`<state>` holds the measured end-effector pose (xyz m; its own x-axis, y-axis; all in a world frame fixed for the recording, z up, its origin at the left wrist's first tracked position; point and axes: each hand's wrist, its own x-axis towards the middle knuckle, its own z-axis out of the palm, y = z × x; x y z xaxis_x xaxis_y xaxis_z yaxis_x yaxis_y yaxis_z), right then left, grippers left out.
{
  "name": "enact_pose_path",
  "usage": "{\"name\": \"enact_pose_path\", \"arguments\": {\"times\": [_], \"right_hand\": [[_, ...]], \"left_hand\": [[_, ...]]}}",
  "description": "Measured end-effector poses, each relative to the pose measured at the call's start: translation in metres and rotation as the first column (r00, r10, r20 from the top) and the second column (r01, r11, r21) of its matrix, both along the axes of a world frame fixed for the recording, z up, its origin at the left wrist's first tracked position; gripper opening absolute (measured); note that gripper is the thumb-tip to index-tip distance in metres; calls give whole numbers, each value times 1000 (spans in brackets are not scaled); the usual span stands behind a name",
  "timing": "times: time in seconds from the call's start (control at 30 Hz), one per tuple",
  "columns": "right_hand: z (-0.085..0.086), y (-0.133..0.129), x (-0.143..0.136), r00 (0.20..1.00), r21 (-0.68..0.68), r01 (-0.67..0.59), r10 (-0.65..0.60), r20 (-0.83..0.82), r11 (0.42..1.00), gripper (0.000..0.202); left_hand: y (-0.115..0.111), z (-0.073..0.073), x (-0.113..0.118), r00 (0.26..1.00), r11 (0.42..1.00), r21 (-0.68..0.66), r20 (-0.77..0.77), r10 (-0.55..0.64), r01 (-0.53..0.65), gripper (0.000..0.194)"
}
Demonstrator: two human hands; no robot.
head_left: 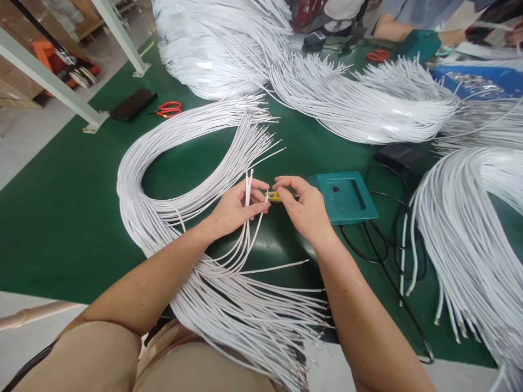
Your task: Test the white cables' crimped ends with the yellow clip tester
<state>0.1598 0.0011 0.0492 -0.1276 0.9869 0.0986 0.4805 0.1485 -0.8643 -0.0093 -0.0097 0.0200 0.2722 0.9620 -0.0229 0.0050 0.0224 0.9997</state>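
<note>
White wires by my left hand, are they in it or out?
In: several white wires run between thumb and fingers of the left hand, ends poking up.

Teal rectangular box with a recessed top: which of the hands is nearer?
Right. The right hand overlaps the left edge of the teal box in view; the left hand is farther left, holding thin white wires.

And here come both bare forearms from the lower corners, the left forearm [157, 277] on a long slant, the right forearm [359, 305] steeper, elbows wide. At the middle, the left hand [235, 209] has its fingers curled, the thumb [256, 209] stretched out towards its partner. Facing it, the right hand [307, 206] shows its back, wrist angled inward, forefinger arched over a bent thumb. Fingertips nearly meet now, just a narrow gap between them!
</note>
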Motion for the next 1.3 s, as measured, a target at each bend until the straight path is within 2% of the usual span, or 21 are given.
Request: {"name": "enact_pose_path", "arguments": {"times": [0.1,0.23,0.3,0.37,0.47,0.53,0.6,0.8,1.0,1.17,1.23,1.3], "right_hand": [[0,-1,-2,997,31,-68,67,35,997,16],[-1,-1,1,949,142,-200,156,276,969,17],[-2,1,6,889,233,-234,110,445,944,18],[-2,3,13,799,315,-248,10,601,916,14],[-4,6,23,674,300,-314,-11,738,901,9],[-5,9,26,650,268,-346,23,759,899,10],[-6,10,27,661,270,-352,34,750,896,14],[-10,15,25,689,325,-336,-5,725,884,23],[-15,18,25,685,343,-320,-34,727,883,22],[-9,14,25,689,301,-317,0,725,899,18],[-7,11,28,708,340,-262,-59,703,903,16],[-8,9,33,700,410,-148,-197,686,900,20]], "left_hand": [[0,1,0,1000,1000,-11,-3,14,-14,36],[2,1,-1,999,997,-82,51,-3,7,39],[4,0,-1,998,991,-131,60,5,3,42],[5,-2,-2,999,988,-155,33,27,-21,44],[7,-6,-3,998,988,-145,-37,41,-46,42],[8,-9,-3,996,990,-132,-78,35,-45,41],[9,-10,-3,994,991,-123,-101,32,-44,40],[11,-16,-3,988,991,-110,-140,59,-75,38],[11,-18,1,971,991,-71,-218,96,-114,34],[10,-19,2,958,996,-29,-278,73,-84,32],[11,-19,0,965,997,-36,-256,61,-73,33],[12,-19,-2,967,997,-45,-253,43,-56,34]]}}
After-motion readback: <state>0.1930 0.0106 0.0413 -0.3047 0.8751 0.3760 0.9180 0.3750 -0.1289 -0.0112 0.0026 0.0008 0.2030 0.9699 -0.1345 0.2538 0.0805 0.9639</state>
